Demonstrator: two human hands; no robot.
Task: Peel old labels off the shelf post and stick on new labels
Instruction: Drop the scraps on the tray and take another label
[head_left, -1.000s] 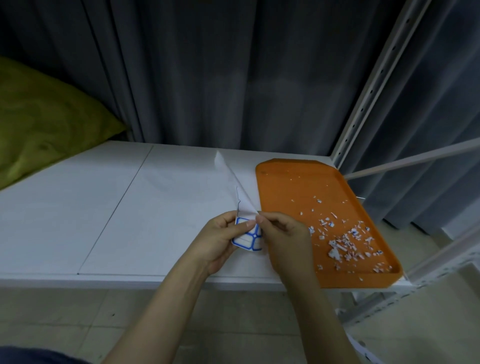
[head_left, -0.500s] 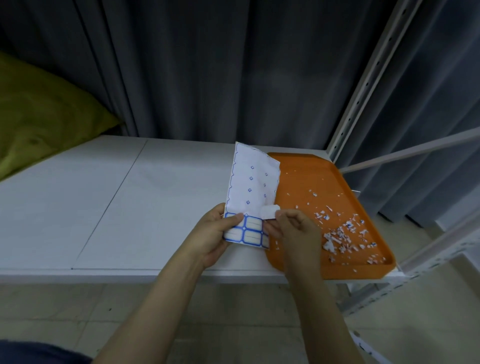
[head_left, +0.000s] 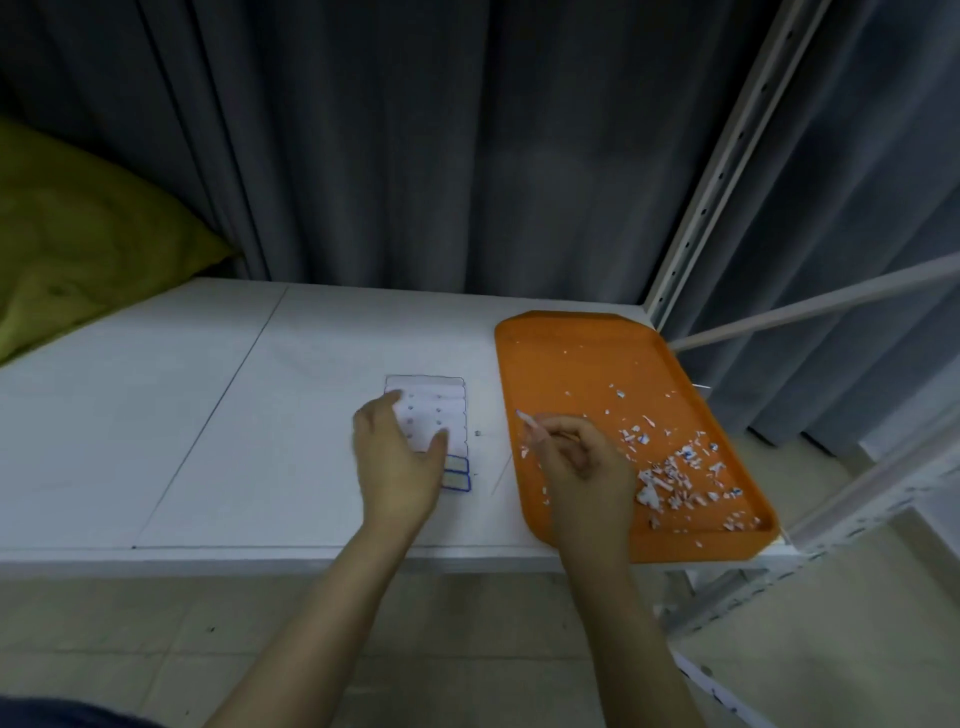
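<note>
— So, where was the label sheet (head_left: 441, 410)?

— Flat on the white shelf (head_left: 208, 415), just left of the orange tray (head_left: 571, 353). The person's left hand (head_left: 400, 462) lay across its near half, fingers straight and relaxed, resting on the paper rather than gripping it.

— And the other hand?

— The right hand (head_left: 582, 462) hung over the tray's left edge, thumb and forefinger pinched on one small label (head_left: 527, 420) that stuck out past the fingertips.

— Anything left on the sheet?

— Two blue-bordered stickers (head_left: 457, 473) showed at its near right corner, beside the left hand — the rest looked like bare backing.

— What was in the tray?

— Paper scraps (head_left: 675, 467), thickest toward the near right end. The shelf post (head_left: 727, 156) rose just behind the tray's far right corner, white with a row of holes. A grey curtain (head_left: 415, 130) hung behind it all, and a green cushion (head_left: 78, 244) sat at the shelf's far left.
</note>
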